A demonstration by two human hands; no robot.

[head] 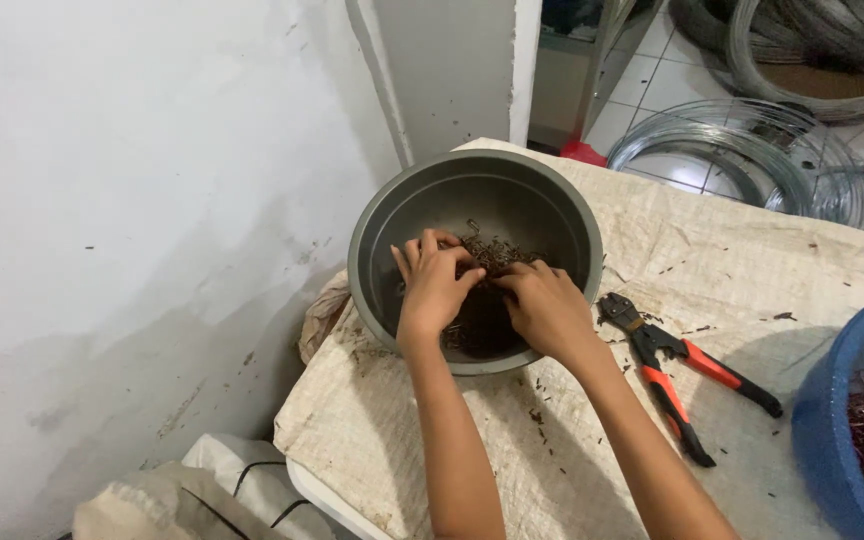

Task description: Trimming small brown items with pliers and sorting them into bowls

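A: Nearest stuff first?
B: Woven sack cloth (472, 450) covers the table. Both forearms come in from 6 o'clock over it. Cutter with orange-and-black handles (687, 375) lies on the cloth at 4 o'clock of the bowl, jaws toward the bowl, nobody touching it.
A: Hands?
B: Both inside the grey metal bowl (562, 215). Left hand (432, 285) at its 8 o'clock, fingers curled together into the pile of small dark wire pieces (492, 255). Right hand (547, 305) at 5 o'clock, fingertips pinched in the same pile, touching the left's. Whether either has actually clamped a piece, cannot tell; the fingers hide it.
A: Pile position?
B: Bowl bottom, from centre toward 12 o'clock of the hands.
A: Rest?
B: Blue tub (852, 400) at 3 o'clock, edge of view, more dark pieces in it. Beyond, at 1 o'clock, coils of bright wire (742, 150) on the tiled floor. White wall at 9 to 11 o'clock.
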